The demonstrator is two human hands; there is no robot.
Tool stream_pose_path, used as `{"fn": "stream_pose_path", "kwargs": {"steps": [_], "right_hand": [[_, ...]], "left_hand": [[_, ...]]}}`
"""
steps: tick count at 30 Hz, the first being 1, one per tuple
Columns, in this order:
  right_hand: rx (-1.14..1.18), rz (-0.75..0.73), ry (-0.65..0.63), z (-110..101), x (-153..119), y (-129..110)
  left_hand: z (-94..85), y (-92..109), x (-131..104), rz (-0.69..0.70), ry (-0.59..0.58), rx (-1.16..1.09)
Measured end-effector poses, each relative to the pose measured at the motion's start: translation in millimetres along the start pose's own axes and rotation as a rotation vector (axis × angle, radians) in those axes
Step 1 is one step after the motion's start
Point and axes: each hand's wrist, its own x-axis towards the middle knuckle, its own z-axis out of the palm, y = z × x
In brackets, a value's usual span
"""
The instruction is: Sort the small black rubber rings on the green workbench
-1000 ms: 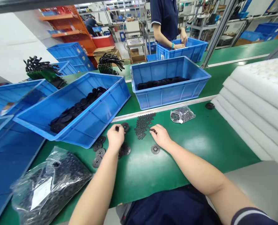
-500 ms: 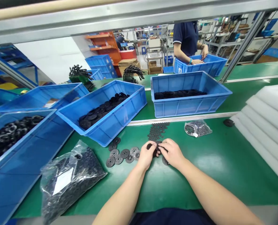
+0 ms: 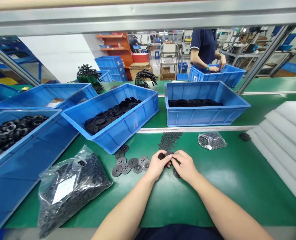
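Observation:
My left hand (image 3: pixel 158 164) is closed around a black disc (image 3: pixel 169 153) and a small dark round piece (image 3: pixel 161 156) by the thumb. From the other side my right hand (image 3: pixel 184 164) pinches at the same disc, fingertips meeting those of the left. Much of what lies between the fingers is hidden. Under the right hand another dark disc (image 3: pixel 176 173) rests on the green table, partly covered. Several flat grey-black discs with holes (image 3: pixel 133 163) lie left of my hands. Just beyond the fingers is a patch of small black rings (image 3: pixel 168 140).
Blue bins of black discs stand behind, one at the left (image 3: pixel 135 116) and one at the right (image 3: pixel 205 115). A clear bag of black parts (image 3: pixel 88 186) lies front left, a smaller bag (image 3: pixel 212 140) back right. White foam sheets (image 3: pixel 288 133) edge the right. Opposite, a person (image 3: pixel 204 50) reaches into a bin.
The view has shifted slightly. Both my hands stay together at the disc with small finger movements, and the small round piece by the left thumb shows more clearly.

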Motion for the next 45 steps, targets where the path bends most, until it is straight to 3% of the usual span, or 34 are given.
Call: {"fn": "stream_pose_path", "kwargs": {"steps": [3,7,13,16,20,23,25,28,33,37,40,42,45], "right_hand": [[0.072,0.038,0.034,-4.1,2.6,8.9],[-0.033,0.219,0.115,-8.1,7.1,38.2],[-0.082,0.356,0.089,-10.6,9.7,61.3],[-0.089,0.332,0.067,-8.6,8.4,57.5],[-0.084,0.324,0.061,-7.6,8.6,55.4],[-0.101,0.357,0.084,-8.1,12.0,58.0],[-0.119,0.367,0.095,-8.3,14.3,59.6],[-0.136,0.363,0.091,-8.3,15.6,60.1],[-0.153,0.346,0.071,-7.6,13.7,60.4],[-0.157,0.318,0.063,-7.7,12.8,62.7],[-0.151,0.321,0.059,-8.0,12.5,63.5],[-0.15,0.33,0.054,-7.8,12.1,64.5],[-0.144,0.321,0.049,-6.9,11.5,67.1]], "left_hand": [[0.6,3.8,0.8,-0.035,0.035,-0.09],[-0.9,8.4,1.8,-0.062,0.073,-0.203],[-11.9,13.7,6.3,-0.079,0.091,-0.216],[-13.5,12.2,3.2,0.045,0.027,0.042],[-0.8,5.3,-14.4,0.303,-0.135,0.747],[16.2,3.1,-28.0,0.281,-0.249,1.198],[25.3,5.3,-31.8,0.239,-0.308,1.38],[29.0,11.6,-29.2,0.201,-0.375,1.41],[12.7,16.0,-20.3,0.154,-0.359,1.096],[-0.2,19.1,-17.3,0.174,-0.324,0.826],[-9.2,41.4,-10.3,0.202,-0.223,0.818],[-19.8,74.2,0.1,0.281,-0.055,0.878],[-48.6,145.4,24.8,0.45,0.313,0.966]]}}
